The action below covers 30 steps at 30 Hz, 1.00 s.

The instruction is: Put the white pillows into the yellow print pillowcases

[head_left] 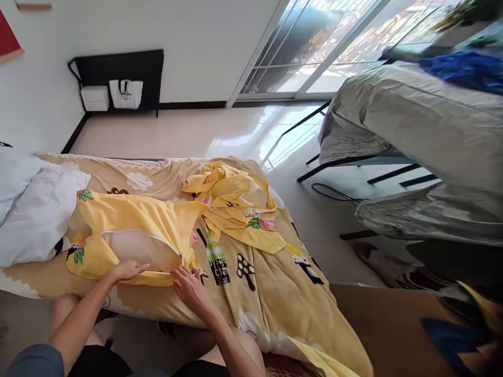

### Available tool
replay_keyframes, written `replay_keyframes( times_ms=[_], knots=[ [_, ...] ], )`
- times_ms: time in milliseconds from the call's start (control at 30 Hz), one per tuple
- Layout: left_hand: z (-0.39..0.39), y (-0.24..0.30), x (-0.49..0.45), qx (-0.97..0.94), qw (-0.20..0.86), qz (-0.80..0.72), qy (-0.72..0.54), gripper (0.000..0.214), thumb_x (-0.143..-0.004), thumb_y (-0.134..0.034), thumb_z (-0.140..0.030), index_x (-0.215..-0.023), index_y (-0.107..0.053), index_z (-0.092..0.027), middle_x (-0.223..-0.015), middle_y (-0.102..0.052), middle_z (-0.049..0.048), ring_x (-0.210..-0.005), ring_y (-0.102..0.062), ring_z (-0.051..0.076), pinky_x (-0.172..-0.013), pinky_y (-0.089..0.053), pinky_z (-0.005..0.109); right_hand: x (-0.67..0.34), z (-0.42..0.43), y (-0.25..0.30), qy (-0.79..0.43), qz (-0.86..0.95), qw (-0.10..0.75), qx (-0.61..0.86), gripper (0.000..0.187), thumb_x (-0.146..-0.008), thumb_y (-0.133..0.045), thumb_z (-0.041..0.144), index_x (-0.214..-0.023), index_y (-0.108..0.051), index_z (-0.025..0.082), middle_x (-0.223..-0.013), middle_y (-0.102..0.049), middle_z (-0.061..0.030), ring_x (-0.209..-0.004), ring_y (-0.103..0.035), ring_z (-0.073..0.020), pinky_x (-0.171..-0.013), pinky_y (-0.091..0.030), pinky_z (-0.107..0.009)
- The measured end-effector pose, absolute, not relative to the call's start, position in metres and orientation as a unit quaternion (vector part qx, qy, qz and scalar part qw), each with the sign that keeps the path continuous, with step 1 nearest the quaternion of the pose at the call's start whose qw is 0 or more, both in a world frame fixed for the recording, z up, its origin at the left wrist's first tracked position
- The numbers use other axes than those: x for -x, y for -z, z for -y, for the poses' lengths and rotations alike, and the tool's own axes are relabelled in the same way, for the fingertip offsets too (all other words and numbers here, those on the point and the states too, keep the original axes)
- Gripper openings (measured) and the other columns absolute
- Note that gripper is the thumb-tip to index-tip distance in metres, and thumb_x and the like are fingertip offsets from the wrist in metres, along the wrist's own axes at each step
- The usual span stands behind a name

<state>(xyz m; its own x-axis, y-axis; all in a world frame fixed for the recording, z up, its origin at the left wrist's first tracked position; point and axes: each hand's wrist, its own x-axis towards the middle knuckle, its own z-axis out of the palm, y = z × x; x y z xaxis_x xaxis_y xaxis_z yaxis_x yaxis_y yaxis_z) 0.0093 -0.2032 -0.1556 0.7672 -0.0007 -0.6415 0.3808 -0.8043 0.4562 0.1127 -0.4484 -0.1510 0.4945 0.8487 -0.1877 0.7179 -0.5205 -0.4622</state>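
A yellow pillowcase (137, 220) printed with strawberries lies on the bed, a pale pillow (137, 248) showing through its open zipper. My left hand (126, 270) lies flat on the lower edge of the pillowcase, fingers stretched out. My right hand (189, 286) rests at the pillowcase's near corner by the opening, fingers spread and fingertips touching the cloth. A second crumpled yellow pillowcase (231, 201) lies further up the bed. All of it sits on a tan cartoon-print bedspread (275, 283).
A white duvet (31, 209) bunches at the left of the bed. Covered furniture on black frames (416, 136) stands to the right across a glossy tile floor. A black shelf with a white box and bag (126, 93) is against the far wall. A cardboard box (393, 324) sits near right.
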Motion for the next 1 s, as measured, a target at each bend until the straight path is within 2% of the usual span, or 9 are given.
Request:
replay_keyframes(
  times_ms=[67,133,233,367,500,733,900,1000],
  knots=[
    [0.179,0.14,0.021,-0.919,0.206,-0.149,0.301,0.051,-0.096,-0.034,-0.054,-0.093,-0.069,-0.016,-0.096,-0.072,0.012,-0.098,-0.065,0.027,-0.098,-0.043,0.042,-0.111,0.446,0.157,-0.181,0.459,0.158,0.855,0.023,-0.087,-0.047,0.011,-0.102,-0.062,0.02,-0.103,-0.067,-0.007,-0.108,-0.057,-0.023,-0.098,-0.03,-0.039],
    [0.169,0.128,0.051,-0.936,0.135,-0.177,0.272,0.037,-0.092,-0.045,-0.041,-0.105,-0.066,-0.014,-0.115,-0.067,0.0175,-0.118,-0.057,0.033,-0.11,-0.03,0.051,-0.105,0.447,0.157,-0.168,0.462,0.159,0.856,0.022,-0.086,-0.048,0.01,-0.099,-0.062,0.019,-0.102,-0.068,-0.0072,-0.107,-0.058,-0.0229,-0.098,-0.03,-0.039],
    [0.175,0.119,0.088,-0.946,0.077,-0.19,0.251,0.036,-0.085,-0.05,-0.023,-0.118,-0.06,-0.015,-0.129,-0.06,0.0189,-0.129,-0.049,0.034,-0.114,-0.024,0.054,-0.094,0.451,0.146,-0.158,0.474,0.156,0.852,0.02,-0.084,-0.048,0.009,-0.094,-0.063,0.02,-0.097,-0.068,-0.0053,-0.103,-0.059,-0.0209,-0.097,-0.031,-0.037],
    [0.202,0.121,0.121,-0.953,0.056,-0.179,0.239,0.042,-0.083,-0.051,-0.024,-0.123,-0.059,-0.019,-0.133,-0.059,0.0161,-0.129,-0.049,0.033,-0.112,-0.028,0.054,-0.08,0.463,0.133,-0.141,0.484,0.15,0.85,0.012,-0.083,-0.049,0.015,-0.082,-0.061,0.019,-0.09,-0.068,-0.0047,-0.094,-0.061,-0.0204,-0.096,-0.033,-0.039],
    [0.226,0.131,0.143,-0.948,0.057,-0.165,0.265,0.047,-0.076,-0.056,-0.022,-0.123,-0.06,-0.017,-0.13,-0.06,0.0185,-0.127,-0.051,0.034,-0.113,-0.029,0.055,-0.062,0.482,0.152,-0.149,0.502,0.138,0.841,0.007,-0.079,-0.053,0.016,-0.079,-0.059,0.02,-0.09,-0.068,-0.004,-0.098,-0.062,-0.0223,-0.1,-0.032,-0.042],
    [0.255,0.146,0.147,-0.945,0.079,-0.126,0.291,0.045,-0.078,-0.051,-0.022,-0.122,-0.062,-0.015,-0.128,-0.062,0.0202,-0.126,-0.052,0.035,-0.115,-0.026,0.057,-0.047,0.521,0.202,-0.094,0.465,0.107,0.874,0.037,-0.073,-0.048,-0.002,-0.098,-0.059,0.023,-0.108,-0.07,-0.0055,-0.116,-0.058,-0.0247,-0.105,-0.027,-0.047],
    [0.263,0.148,0.12,-0.94,0.109,-0.051,0.318,0.032,-0.083,-0.047,-0.019,-0.101,-0.072,-0.013,-0.106,-0.071,0.0218,-0.11,-0.064,0.036,-0.112,-0.03,0.061,-0.043,0.534,0.193,-0.072,0.455,0.106,0.881,0.031,-0.078,-0.047,-0.002,-0.093,-0.059,0.022,-0.098,-0.071,-0.0051,-0.106,-0.061,-0.0242,-0.099,-0.03,-0.044],
    [0.264,0.155,0.078,-0.937,0.154,-0.008,0.314,0.027,-0.083,-0.049,-0.015,-0.092,-0.074,-0.011,-0.098,-0.073,0.0211,-0.104,-0.067,0.035,-0.104,-0.042,0.056,-0.043,0.531,0.176,-0.072,0.46,0.117,0.877,0.025,-0.084,-0.045,0.001,-0.086,-0.059,0.022,-0.096,-0.07,-0.0048,-0.097,-0.062,-0.0225,-0.092,-0.033,-0.04]
  ],
)
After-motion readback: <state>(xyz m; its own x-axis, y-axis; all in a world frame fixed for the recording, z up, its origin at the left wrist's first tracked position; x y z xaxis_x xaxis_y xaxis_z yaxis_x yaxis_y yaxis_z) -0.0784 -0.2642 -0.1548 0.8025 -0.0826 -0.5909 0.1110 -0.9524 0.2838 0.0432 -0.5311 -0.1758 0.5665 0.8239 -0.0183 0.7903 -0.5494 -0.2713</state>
